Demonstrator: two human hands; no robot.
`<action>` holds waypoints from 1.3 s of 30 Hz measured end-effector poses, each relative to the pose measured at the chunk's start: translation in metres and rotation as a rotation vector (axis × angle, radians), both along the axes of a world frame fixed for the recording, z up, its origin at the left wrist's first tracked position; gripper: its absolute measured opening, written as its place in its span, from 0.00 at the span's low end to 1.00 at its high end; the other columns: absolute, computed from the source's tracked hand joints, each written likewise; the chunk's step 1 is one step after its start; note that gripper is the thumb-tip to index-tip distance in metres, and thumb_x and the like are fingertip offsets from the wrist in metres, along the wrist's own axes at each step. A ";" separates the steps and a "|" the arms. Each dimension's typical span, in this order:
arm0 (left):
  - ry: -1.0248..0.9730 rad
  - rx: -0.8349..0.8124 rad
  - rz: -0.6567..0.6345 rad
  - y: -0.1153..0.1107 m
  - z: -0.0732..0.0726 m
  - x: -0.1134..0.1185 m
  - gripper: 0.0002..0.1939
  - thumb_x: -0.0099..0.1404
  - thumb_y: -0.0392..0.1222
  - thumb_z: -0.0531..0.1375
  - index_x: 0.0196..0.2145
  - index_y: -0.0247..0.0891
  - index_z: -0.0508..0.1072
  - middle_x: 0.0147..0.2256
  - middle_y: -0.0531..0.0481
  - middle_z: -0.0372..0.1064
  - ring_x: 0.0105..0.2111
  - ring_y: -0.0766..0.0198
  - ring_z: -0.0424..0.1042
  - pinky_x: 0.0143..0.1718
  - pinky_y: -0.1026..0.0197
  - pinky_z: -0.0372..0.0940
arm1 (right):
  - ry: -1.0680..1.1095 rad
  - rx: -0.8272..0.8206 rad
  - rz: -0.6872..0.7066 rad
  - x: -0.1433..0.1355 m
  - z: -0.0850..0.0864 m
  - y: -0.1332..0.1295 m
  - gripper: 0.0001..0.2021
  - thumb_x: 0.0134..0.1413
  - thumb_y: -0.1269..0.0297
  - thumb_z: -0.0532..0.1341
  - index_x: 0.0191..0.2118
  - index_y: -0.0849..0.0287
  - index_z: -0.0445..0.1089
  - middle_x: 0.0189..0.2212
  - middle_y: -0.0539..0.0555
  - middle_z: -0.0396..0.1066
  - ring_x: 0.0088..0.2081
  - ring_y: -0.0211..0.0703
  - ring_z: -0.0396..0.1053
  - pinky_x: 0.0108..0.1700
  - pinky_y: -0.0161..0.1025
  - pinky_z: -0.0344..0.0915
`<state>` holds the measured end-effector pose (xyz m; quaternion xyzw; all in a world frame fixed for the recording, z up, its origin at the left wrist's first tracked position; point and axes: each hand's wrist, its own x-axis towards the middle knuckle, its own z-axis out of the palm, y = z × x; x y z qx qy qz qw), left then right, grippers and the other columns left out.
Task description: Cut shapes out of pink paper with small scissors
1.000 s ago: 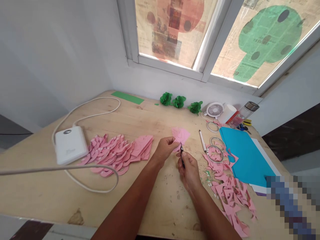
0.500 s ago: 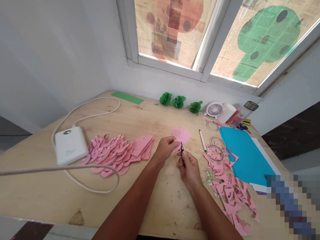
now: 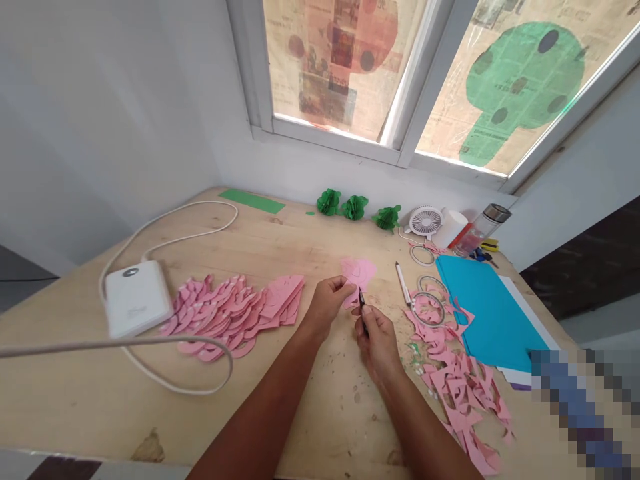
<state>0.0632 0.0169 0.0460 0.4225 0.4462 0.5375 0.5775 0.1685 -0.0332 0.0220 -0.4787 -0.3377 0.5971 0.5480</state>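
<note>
My left hand (image 3: pixel 330 301) pinches the near left edge of a pink paper piece (image 3: pixel 361 269), which has drawn outlines on it. Fingers of my right hand (image 3: pixel 376 333) are wrapped round small dark-handled scissors (image 3: pixel 363 308), whose tip points away from me and meets the paper's near edge. How far apart the blades are is too small to make out. Left of my hands lies a spread pile of cut pink paper shapes (image 3: pixel 225 313). Pink paper scraps (image 3: pixel 463 393) are heaped to the right of my right forearm.
A white power bank (image 3: pixel 139 298) with a looping cable lies at left. Green paper flowers (image 3: pixel 355 207) line the wall beside a small fan (image 3: pixel 425 221) and a bottle (image 3: pixel 483 230). At right are a white pen (image 3: pixel 403 283), tape rings (image 3: pixel 427 309) and blue sheets (image 3: pixel 493 310).
The whole view has shifted slightly, with the table appearing a little lower. Both hands keep their grip, and the paper has turned or shifted slightly at the scissors.
</note>
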 end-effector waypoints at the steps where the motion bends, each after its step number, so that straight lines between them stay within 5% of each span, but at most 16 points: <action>1: -0.021 -0.015 0.005 0.000 -0.001 0.001 0.11 0.48 0.42 0.60 0.15 0.35 0.64 0.17 0.57 0.57 0.20 0.71 0.55 0.23 0.66 0.51 | 0.003 0.000 0.003 0.000 0.000 0.000 0.18 0.46 0.49 0.61 0.31 0.62 0.68 0.15 0.43 0.54 0.14 0.27 0.42 0.15 0.29 0.34; 12: -0.302 -0.119 0.100 0.001 -0.004 0.005 0.11 0.44 0.42 0.65 0.18 0.34 0.68 0.21 0.53 0.65 0.23 0.70 0.63 0.30 0.64 0.62 | 0.034 0.028 0.014 0.002 -0.003 0.001 0.17 0.48 0.50 0.60 0.31 0.62 0.68 0.15 0.43 0.56 0.14 0.26 0.41 0.15 0.29 0.34; 27: -0.473 -0.202 -0.081 -0.004 -0.008 0.014 0.09 0.47 0.40 0.65 0.25 0.33 0.72 0.33 0.41 0.74 0.37 0.58 0.71 0.38 0.61 0.63 | 0.002 0.142 -0.171 0.011 0.002 0.009 0.15 0.48 0.52 0.59 0.30 0.61 0.69 0.16 0.45 0.57 0.15 0.28 0.45 0.16 0.29 0.38; 39: -0.566 -0.262 -0.124 -0.011 -0.015 0.032 0.10 0.45 0.40 0.67 0.25 0.33 0.71 0.27 0.47 0.72 0.27 0.65 0.70 0.29 0.65 0.61 | -0.277 0.235 -0.274 0.013 -0.014 0.015 0.14 0.43 0.56 0.62 0.33 0.62 0.68 0.19 0.46 0.61 0.19 0.32 0.54 0.20 0.31 0.50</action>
